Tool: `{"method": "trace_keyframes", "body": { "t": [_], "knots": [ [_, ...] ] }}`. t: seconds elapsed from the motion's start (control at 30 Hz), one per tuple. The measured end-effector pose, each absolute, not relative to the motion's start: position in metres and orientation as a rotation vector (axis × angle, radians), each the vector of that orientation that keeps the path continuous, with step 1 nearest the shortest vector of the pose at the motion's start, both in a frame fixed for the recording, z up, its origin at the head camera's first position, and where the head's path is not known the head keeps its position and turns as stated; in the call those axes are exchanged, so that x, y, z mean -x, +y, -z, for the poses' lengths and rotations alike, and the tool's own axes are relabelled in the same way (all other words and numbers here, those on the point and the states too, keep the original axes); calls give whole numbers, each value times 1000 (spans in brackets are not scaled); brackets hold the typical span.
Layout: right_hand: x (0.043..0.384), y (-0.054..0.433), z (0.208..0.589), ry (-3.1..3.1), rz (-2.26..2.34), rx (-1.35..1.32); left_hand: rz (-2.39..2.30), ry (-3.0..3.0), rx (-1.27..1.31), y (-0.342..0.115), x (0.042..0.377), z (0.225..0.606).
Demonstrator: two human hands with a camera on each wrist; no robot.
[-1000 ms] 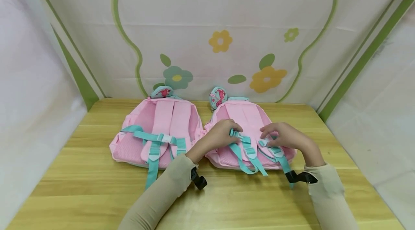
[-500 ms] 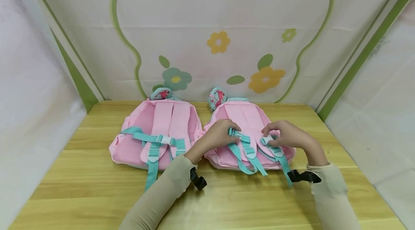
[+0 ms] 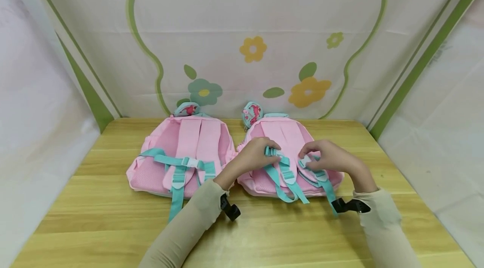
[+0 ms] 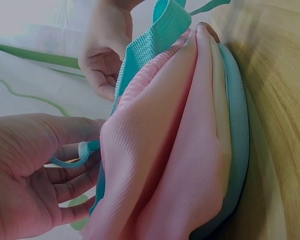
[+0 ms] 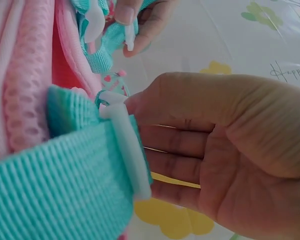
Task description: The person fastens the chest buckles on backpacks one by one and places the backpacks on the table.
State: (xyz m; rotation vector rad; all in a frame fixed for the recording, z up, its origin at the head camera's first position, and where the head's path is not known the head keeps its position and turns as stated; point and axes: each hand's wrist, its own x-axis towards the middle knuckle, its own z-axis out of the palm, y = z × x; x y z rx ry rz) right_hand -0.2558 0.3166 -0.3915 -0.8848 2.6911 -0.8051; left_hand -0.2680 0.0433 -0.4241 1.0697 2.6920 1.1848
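Note:
Two pink children's backpacks lie side by side, shoulder straps up. Over the right backpack (image 3: 281, 131), my left hand (image 3: 259, 153) pinches one white buckle half (image 5: 130, 36) on its turquoise chest strap. A short way to the right, my right hand (image 3: 332, 159) grips the other buckle half (image 3: 304, 161) between thumb and fingers. The two halves are apart, with a gap between the hands. The right wrist view shows my right thumb at this buckle piece, beside a wide turquoise strap (image 5: 65, 185). Most of the buckle in my left hand is hidden in the left wrist view.
On the left backpack (image 3: 166, 133), the white chest buckle (image 3: 193, 163) is joined across its straps. Small round pouches, one pouch (image 3: 252, 113) by the right bag, sit at the bags' tops. Loose turquoise strap ends (image 3: 176, 203) hang onto the wooden table (image 3: 264, 234). A flowered cloth (image 3: 211, 49) stands behind.
My right hand has closed its fingers on its buckle half and brought it slightly left, nearer my left hand. My left hand keeps its half nearly in place.

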Motion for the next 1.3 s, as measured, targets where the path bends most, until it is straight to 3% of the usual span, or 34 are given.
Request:
{"method": "trace_keyframes", "body": {
  "t": [1.3],
  "knots": [
    [259,306,405,2592,761,913,-1180,2675,-1074,45,269,425]
  ]
}}
